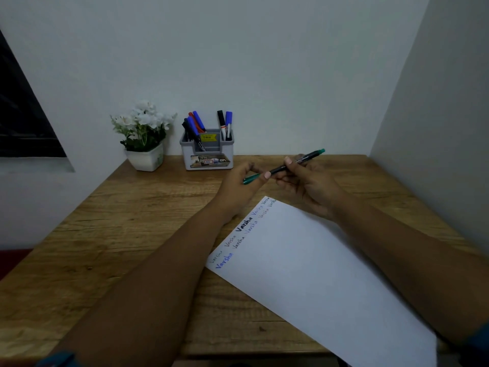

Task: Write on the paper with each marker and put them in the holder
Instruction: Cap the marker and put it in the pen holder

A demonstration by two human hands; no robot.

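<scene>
The fingers of both hands are clamped on a green marker, held above the table. The flower pot, the holder and the paper are positioned left to right, unobstructed.

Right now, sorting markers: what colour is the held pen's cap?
Green cap, head view.

Green marker: black barrel, green at both ends, held level above the table, tilted up toward the right.

Paper: white sheet, lying flat and angled at near right; handwritten words run along its far-left edge.

Holder: grey, at far centre, with blue, red and black markers standing in it.
</scene>
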